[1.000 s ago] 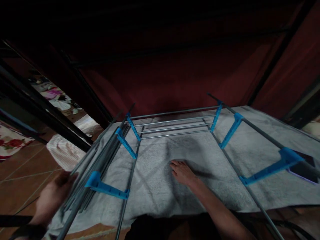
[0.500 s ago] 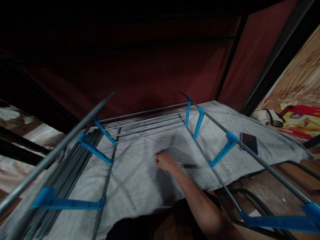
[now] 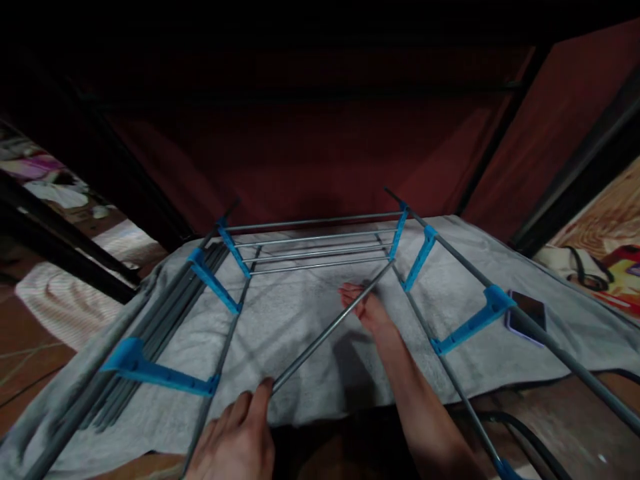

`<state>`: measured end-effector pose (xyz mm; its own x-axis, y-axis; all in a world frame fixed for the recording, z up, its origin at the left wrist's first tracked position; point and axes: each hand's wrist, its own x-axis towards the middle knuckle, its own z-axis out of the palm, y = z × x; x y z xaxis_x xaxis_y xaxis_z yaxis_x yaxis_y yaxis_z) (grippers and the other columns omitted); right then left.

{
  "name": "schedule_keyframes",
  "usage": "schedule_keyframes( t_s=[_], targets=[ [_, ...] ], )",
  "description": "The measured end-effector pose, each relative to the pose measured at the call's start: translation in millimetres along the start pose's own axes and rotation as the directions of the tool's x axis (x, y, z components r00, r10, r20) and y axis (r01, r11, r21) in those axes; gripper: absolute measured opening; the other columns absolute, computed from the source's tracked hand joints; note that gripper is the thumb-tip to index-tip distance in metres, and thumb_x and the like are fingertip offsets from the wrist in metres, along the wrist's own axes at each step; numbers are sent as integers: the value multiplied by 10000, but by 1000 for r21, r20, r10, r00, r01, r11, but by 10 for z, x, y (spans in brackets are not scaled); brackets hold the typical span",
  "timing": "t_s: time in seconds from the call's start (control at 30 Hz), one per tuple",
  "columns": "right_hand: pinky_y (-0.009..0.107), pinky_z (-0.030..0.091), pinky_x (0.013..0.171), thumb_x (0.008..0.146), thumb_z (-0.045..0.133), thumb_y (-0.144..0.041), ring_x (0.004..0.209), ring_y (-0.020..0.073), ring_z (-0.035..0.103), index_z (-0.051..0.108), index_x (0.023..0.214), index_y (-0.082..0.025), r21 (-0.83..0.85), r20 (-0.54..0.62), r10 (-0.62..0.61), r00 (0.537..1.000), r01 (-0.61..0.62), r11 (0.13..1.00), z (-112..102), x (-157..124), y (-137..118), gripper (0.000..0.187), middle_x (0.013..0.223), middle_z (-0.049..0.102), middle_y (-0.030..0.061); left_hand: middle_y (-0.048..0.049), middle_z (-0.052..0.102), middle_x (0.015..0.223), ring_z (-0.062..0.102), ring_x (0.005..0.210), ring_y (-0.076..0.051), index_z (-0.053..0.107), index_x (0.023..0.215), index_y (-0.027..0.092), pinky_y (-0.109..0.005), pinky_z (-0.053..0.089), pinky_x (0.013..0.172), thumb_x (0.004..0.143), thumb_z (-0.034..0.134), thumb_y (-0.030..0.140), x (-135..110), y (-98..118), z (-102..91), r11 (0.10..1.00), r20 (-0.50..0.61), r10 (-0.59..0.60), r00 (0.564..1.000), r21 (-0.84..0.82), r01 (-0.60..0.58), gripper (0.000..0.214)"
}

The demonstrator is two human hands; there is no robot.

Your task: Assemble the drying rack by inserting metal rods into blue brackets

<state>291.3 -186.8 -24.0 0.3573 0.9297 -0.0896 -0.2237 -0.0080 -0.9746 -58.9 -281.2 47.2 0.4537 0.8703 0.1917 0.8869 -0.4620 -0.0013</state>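
A thin grey metal rod (image 3: 320,340) slants up to the right inside a rack frame of grey tubes (image 3: 453,250) and blue plastic brackets (image 3: 473,327). My left hand (image 3: 240,437) is closed around the rod's near end at the bottom of the view. Farther up, the rod crosses in front of my right hand (image 3: 367,310), whose fingers are stretched out with the palm partly turned up. Whether that hand touches the rod I cannot tell. At the frame's far end, several crossbars (image 3: 310,252) run between the left and right brackets.
Under the frame lies a grey cloth (image 3: 290,300). A bundle of loose grey rods (image 3: 165,327) rests on the left, partly behind a bracket. To the right is a phone (image 3: 526,317). Dark red panels (image 3: 320,160) with black bars stand behind the frame.
My left hand has come into view with a rod in its grip. The right hand has opened from a curled shape and moved right. The view has shifted slightly.
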Motion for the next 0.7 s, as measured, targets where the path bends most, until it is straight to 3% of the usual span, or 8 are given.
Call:
schedule_keyframes(
  t_s=[0.1, 0.17, 0.23, 0.33, 0.43, 0.57, 0.63, 0.7],
  targets=[
    [336, 580, 913, 834, 514, -203, 987, 178, 713, 698, 984, -234, 352, -22, 63, 998, -52, 935, -84, 42, 16, 240, 1051, 759, 60, -90, 723, 1048, 667, 922, -260, 660, 1265, 278, -417, 472, 848, 816, 401, 79, 411, 260, 5, 1000, 58, 4, 998, 21, -5, 555],
    [285, 596, 857, 824, 515, -134, 913, 145, 722, 702, 914, -247, 576, -31, 138, 990, -95, 812, -125, 81, 17, 237, 971, 761, 28, -93, 717, 1034, 652, 964, -252, 670, 1217, 232, -408, 444, 880, 852, 381, 46, 669, 265, -8, 998, 73, -54, 996, 47, 51, 501],
    [257, 607, 804, 778, 511, -51, 848, 125, 724, 700, 894, -245, 692, -21, 204, 979, -134, 709, -151, 112, 12, 295, 924, 760, 7, -100, 712, 1022, 638, 993, -264, 679, 1171, 203, -422, 422, 893, 870, 377, 34, 895, 207, 0, 991, 68, -111, 991, 85, 106, 458],
    [267, 614, 805, 686, 496, 17, 850, 124, 725, 685, 883, -240, 745, -5, 269, 963, -176, 644, -181, 130, -2, 375, 912, 759, -1, -107, 710, 1006, 628, 1009, -275, 687, 1124, 178, -434, 407, 906, 875, 382, 20, 1176, 187, 58, 988, 73, -124, 990, 106, 116, 424],
    [363, 620, 849, 725, 557, -86, 890, 172, 721, 666, 859, -227, 744, 3, 290, 957, -196, 639, -216, 135, -27, 223, 894, 750, 23, -103, 711, 1003, 633, 997, -270, 675, 1160, 178, -435, 409, 902, 907, 353, 25, 1358, 355, 130, 990, 98, -125, 987, 81, 117, 437],
    [401, 620, 795, 763, 619, -218, 759, 181, 694, 596, 742, -231, 676, -86, 320, 943, -181, 715, -239, 149, -88, 34, 739, 691, -3, -100, 713, 997, 639, 992, -258, 676, 1169, 200, -427, 412, 885, 921, 344, 28, 1393, 583, 229, 993, 143, -115, 983, -10, 118, 449],
    [370, 615, 768, 768, 616, -218, 728, 168, 685, 580, 722, -230, 663, -133, 338, 932, -169, 729, -228, 151, -126, 59, 733, 689, -5, -103, 713, 992, 641, 982, -253, 683, 1157, 194, -426, 410, 889, 917, 345, 22, 1375, 567, 287, 992, 158, -113, 981, -34, 119, 449],
    [347, 612, 768, 783, 611, -222, 785, 173, 701, 615, 775, -223, 679, -103, 336, 936, -181, 712, -208, 150, -156, 8, 817, 723, 18, -95, 712, 980, 634, 983, -253, 683, 1162, 199, -439, 400, 923, 918, 349, 24, 1389, 473, 342, 996, 140, -77, 987, -42, 83, 449]
  ],
)
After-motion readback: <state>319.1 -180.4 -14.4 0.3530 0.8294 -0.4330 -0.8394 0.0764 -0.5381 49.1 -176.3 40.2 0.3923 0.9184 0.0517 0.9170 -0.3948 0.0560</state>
